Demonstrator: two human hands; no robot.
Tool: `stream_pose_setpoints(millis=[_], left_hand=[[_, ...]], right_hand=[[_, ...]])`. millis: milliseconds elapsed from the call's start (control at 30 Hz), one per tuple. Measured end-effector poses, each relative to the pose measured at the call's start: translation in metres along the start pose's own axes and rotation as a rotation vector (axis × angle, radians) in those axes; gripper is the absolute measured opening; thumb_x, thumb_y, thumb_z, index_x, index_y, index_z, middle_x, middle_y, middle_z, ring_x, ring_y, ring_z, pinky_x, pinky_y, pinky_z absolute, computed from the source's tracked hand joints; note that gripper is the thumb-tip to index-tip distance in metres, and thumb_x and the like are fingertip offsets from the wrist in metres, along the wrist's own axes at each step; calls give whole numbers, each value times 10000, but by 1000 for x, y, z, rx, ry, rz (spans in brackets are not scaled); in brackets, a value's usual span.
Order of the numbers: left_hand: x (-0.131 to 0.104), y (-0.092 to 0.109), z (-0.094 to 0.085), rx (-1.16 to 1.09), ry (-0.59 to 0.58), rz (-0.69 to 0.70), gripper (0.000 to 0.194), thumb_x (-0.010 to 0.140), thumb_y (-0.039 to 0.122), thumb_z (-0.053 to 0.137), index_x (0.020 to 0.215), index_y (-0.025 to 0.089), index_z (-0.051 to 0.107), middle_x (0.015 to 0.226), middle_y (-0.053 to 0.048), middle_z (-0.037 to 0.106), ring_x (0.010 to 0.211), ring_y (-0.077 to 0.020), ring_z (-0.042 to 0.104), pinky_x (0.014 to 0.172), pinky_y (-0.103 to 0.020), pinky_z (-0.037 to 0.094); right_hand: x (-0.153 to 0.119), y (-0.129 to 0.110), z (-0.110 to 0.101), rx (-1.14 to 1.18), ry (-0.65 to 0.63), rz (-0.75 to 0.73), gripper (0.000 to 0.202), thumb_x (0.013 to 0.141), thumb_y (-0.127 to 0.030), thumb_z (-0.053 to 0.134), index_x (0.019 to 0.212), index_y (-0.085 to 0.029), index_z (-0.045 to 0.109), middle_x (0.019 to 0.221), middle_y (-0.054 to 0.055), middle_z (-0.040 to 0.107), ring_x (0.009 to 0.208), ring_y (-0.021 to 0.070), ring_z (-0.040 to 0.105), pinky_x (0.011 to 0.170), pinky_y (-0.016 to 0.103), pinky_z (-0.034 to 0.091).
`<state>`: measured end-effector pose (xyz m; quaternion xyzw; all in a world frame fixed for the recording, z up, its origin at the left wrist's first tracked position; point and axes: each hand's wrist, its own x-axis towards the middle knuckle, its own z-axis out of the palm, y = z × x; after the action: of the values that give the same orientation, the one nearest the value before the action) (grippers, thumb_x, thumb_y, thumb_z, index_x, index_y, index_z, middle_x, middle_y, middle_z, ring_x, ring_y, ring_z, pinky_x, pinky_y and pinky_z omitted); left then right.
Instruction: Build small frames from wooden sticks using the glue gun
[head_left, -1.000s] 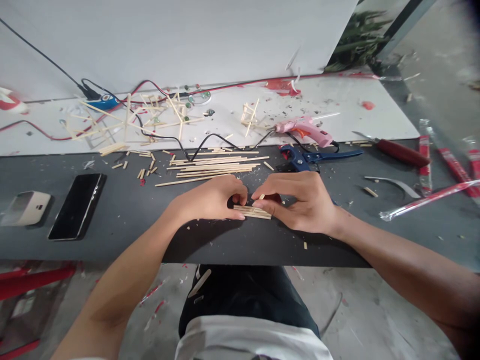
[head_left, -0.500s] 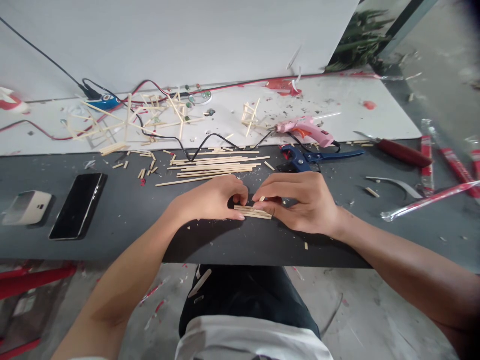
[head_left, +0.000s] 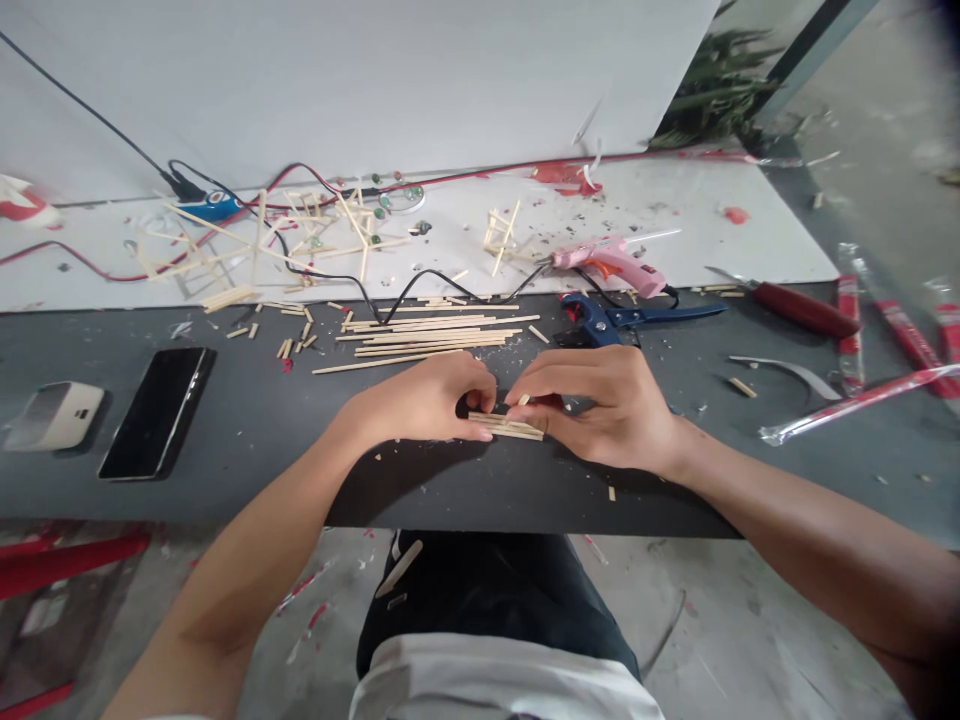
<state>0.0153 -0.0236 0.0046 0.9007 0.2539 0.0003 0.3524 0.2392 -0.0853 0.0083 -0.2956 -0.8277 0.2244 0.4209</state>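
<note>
Since a second ago: the left hand [head_left: 435, 398] and right hand [head_left: 600, 405] keep nearly the same pose over the short sticks [head_left: 517, 432].
Left grip: thumb and curled fingers nearly closed, holding the sticks' left end.
Right grip: thumb and forefinger pinched on a small wooden piece [head_left: 523, 400], above the sticks' right half.
Short sticks: on the dark tabletop [head_left: 270, 490], between the hands, pale, thin, side by side.

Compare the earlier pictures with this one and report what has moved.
Nothing visibly moved, apart from slight camera sway. The bare left hand still holds the short pale wooden sticks; the bare right hand still pinches a small pale wooden piece. Nothing was let go.
</note>
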Motion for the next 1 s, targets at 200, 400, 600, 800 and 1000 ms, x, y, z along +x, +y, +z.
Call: stream_pose_setpoints(millis=[200,400,600,800,1000], left_hand=[[0,-1,1,0,2,-2,144,823,297,747,908,204,676,891,-23,640,893,-189,583,776,-296,404],[0,0,0,-7,3,-13,144,820,290,747,901,198,673,898,-26,638,890,-187,583,766,-297,403],[0,0,-1,-5,1,-19,146,822,306,743,887,201,666,895,-23,637,884,-189,583,752,-292,398],[0,1,-1,-7,-4,-19,131,825,286,737,896,199,669,889,-22,637,895,-190,580,760,-298,397],[0,1,-1,-8,-9,-22,139,827,295,737,893,200,660,890,-20,633,888,-187,578,758,-295,394]], right_hand=[[1,-1,-1,-9,-16,15,109,944,-217,658,847,-177,686,757,63,727,647,138,636,585,259,449],[0,0,0,-5,-10,8,95,928,-220,678,844,-175,691,756,61,727,642,139,634,581,259,449],[0,0,-1,-2,-17,14,58,900,-196,708,850,-170,694,767,66,734,650,141,645,587,256,455],[0,0,-1,-9,-20,18,72,919,-204,680,850,-183,690,758,55,728,646,143,644,583,264,455],[-1,0,-1,7,-26,34,85,925,-200,667,847,-177,694,761,63,727,647,137,629,584,267,451]])
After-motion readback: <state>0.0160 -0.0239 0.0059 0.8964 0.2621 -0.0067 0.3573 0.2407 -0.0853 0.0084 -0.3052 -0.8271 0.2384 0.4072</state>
